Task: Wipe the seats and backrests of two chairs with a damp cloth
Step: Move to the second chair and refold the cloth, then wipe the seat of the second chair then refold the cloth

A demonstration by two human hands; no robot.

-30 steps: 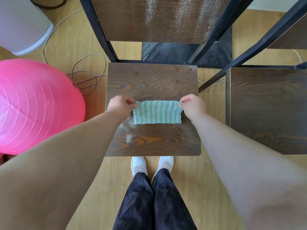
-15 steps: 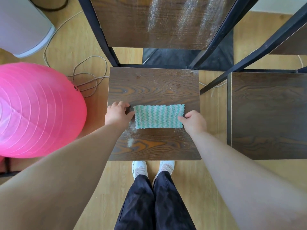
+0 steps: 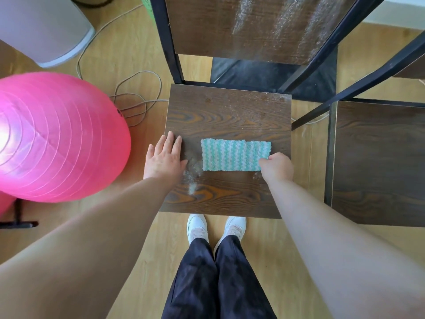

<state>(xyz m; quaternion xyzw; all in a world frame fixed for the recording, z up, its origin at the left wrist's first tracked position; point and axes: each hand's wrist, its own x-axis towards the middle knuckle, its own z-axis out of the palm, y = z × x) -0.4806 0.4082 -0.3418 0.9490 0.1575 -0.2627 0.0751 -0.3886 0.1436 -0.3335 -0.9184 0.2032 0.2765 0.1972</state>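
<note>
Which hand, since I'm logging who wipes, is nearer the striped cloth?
Right. The right hand pinches the cloth at its near right corner; the left hand lies flat on the seat, apart from the cloth's left edge.

The seat (image 3: 227,116) of the near chair is dark wood-grain board with a smooth, slightly shiny face under pale powdery dust. Its backrest (image 3: 241,26) is the same board with dull whitish streaks, and the frame (image 3: 169,42) looks like matt black metal. The cloth (image 3: 234,155) is soft fabric with a rough, wavy weave, the second seat (image 3: 379,162) is the same dark board, the floor (image 3: 161,261) is pale, smooth wood-look plank, the ball (image 3: 57,139) is glossy pink plastic or rubber with fine ribs, and the trousers (image 3: 218,284) are dark matt fabric.
</note>
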